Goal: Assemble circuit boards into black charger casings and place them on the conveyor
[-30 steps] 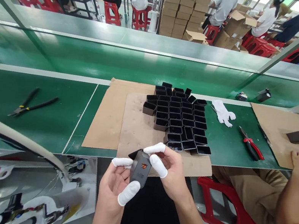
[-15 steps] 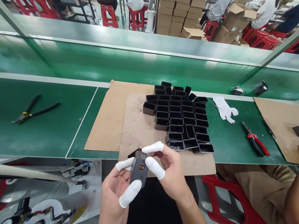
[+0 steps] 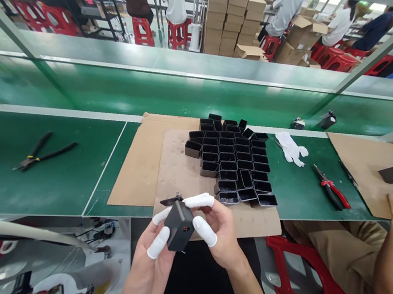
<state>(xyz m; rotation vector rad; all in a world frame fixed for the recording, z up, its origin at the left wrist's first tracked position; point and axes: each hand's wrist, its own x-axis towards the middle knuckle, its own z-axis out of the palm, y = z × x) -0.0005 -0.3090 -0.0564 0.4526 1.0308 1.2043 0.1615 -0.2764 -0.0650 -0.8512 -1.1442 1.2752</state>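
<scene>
Left hand (image 3: 151,261) and right hand (image 3: 220,229) clasp a black housing (image 3: 179,230) at the near edge of the cardboard (image 3: 139,167). Open black cases (image 3: 230,158) stand on it, one holding small parts (image 3: 226,200); green tabletop (image 3: 60,184) stretches leftward.

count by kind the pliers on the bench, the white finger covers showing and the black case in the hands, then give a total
Pliers: 2 (yellow-and-black pliers, red-and-black pliers)
White finger covers: 4 (two on the left hand, two on the right hand)
Black case: 1
Total: 7
</scene>
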